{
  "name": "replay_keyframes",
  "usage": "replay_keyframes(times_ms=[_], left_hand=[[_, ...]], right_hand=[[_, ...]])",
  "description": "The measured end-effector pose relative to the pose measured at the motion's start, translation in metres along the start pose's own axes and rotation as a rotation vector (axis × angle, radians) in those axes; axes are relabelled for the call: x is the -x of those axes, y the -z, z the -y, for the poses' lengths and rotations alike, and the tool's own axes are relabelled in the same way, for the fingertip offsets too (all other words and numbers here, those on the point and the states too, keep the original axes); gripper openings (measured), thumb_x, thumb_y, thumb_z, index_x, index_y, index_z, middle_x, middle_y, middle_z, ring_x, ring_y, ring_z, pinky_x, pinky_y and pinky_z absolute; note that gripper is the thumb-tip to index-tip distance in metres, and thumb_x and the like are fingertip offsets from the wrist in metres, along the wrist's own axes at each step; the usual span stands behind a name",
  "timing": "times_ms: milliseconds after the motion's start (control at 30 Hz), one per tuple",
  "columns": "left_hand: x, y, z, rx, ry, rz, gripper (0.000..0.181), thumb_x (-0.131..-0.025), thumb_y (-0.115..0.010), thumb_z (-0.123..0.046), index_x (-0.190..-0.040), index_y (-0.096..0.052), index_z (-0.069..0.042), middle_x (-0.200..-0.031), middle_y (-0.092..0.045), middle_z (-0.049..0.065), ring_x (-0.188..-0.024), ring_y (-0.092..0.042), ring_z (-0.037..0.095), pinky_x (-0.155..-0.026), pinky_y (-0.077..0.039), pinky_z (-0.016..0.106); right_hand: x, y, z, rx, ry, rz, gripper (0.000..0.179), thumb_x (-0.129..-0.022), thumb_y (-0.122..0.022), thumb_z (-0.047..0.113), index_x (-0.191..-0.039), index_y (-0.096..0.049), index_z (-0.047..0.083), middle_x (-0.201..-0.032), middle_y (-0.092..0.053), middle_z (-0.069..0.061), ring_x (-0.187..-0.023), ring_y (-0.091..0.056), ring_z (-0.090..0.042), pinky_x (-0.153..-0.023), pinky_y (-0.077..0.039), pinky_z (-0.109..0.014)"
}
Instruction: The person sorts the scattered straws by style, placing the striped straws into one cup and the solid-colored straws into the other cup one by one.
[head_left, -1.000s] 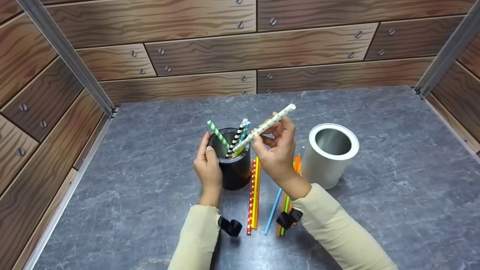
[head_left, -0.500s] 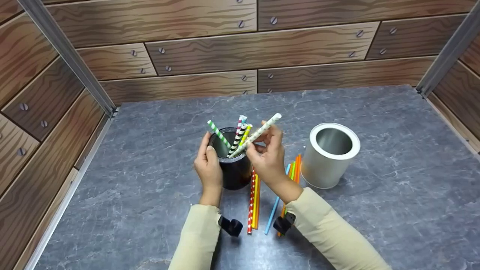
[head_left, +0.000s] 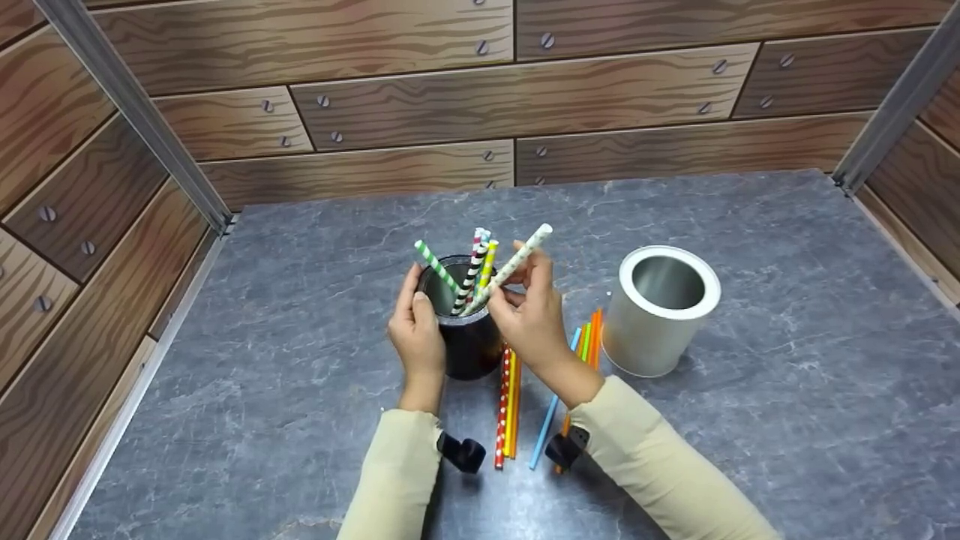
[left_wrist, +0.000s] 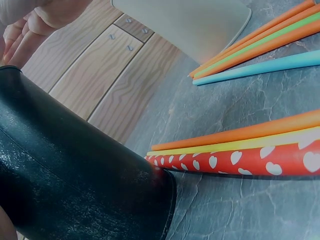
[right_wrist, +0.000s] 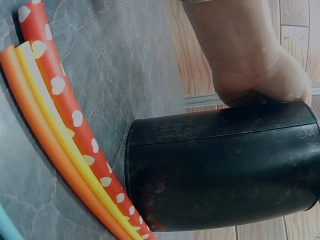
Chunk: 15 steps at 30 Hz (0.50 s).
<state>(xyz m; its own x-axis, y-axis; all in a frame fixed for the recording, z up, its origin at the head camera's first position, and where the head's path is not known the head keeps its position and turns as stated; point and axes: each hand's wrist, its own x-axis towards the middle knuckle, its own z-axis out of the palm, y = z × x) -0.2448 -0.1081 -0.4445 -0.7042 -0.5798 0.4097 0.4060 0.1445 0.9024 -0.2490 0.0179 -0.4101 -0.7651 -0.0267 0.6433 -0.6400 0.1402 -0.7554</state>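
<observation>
My left hand [head_left: 418, 330] grips the left side of a black can [head_left: 471, 352] standing upright on the grey table. Between the thumb and fingers of my right hand [head_left: 529, 315], a white patterned paper straw [head_left: 531, 247] is pinched near its middle. It slants to the right, its lower part down inside the can's mouth. Also in the can are a green-striped straw [head_left: 433, 262] leaning left, a black-striped straw [head_left: 471, 274], a yellow-striped straw [head_left: 489, 259] and others behind them. Their lower ends are hidden. In the right wrist view the black can [right_wrist: 225, 170] fills the lower right.
Right of the hands stands a silver-white can [head_left: 649, 345]. Before the black can lie a red straw with white hearts [left_wrist: 240, 160], a yellow straw [left_wrist: 225, 146] and an orange straw [left_wrist: 235, 131]. A blue straw [left_wrist: 260, 67] lies beside more orange and green ones. Wood-patterned panels [head_left: 420, 105] enclose the table.
My right hand has moved left and slightly down, bringing the white straw's lower end deeper into the black can. The straws inside have shifted, showing more of the yellow one. My left hand stays put.
</observation>
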Motion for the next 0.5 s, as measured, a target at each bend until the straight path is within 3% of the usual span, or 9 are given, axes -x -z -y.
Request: replay_keyframes(times_ms=[167, 500], left_hand=[[0.0003, 0.0008, 0.0015, -0.002, 0.010, 0.008, 0.038, -0.091, -0.041, 0.000, -0.126, -0.054, 0.004, -0.125, -0.058, 0.014, -0.119, -0.052, 0.022, -0.100, -0.042, 0.030], [-0.0002, 0.0002, 0.0005, 0.018, 0.007, 0.004, 0.038, -0.090, -0.041, 0.001, -0.126, -0.055, 0.004, -0.125, -0.058, 0.016, -0.118, -0.053, 0.022, -0.098, -0.043, 0.031]], right_hand=[[0.0002, 0.0004, -0.0001, -0.010, -0.020, 0.000, 0.050, -0.077, -0.054, -0.011, -0.124, -0.036, -0.007, -0.092, -0.054, -0.018, -0.086, -0.060, -0.026, -0.071, -0.056, -0.028], [0.0010, 0.0013, -0.0014, -0.026, 0.022, -0.008, 0.048, -0.078, -0.056, -0.011, -0.121, -0.036, -0.003, -0.090, -0.052, -0.017, -0.084, -0.057, -0.025, -0.069, -0.057, -0.029]])
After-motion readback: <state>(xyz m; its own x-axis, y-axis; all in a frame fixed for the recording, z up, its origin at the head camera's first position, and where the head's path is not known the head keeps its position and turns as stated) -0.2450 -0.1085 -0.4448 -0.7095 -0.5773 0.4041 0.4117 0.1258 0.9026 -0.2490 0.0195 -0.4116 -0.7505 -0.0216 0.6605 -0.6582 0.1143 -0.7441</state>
